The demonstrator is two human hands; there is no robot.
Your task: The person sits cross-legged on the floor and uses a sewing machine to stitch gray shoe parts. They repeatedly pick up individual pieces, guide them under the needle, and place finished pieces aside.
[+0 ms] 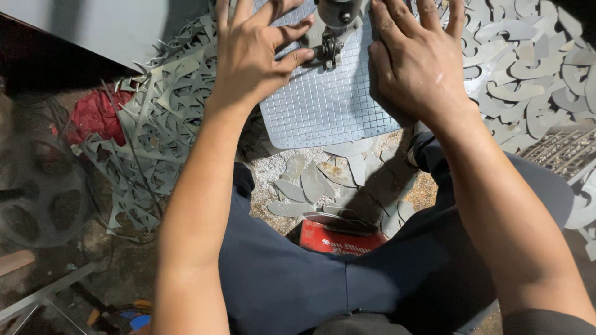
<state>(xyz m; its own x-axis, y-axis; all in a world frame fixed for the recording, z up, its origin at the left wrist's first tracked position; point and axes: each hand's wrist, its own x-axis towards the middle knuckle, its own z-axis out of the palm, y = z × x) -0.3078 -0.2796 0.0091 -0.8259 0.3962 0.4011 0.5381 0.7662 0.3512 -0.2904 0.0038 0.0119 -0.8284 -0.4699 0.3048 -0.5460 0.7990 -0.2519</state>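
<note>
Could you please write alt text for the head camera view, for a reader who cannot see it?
Seen from above, a seated person's left hand and right hand press flat on a gridded grey sheet at a small machine head. Cut grey scrap is heaped to the left, curved cut pieces to the right, with a red box between the knees.

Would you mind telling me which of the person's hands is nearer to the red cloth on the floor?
Left. The left hand rests on the gridded sheet's left part, up and right of the red cloth; the right hand lies farther right.
</note>
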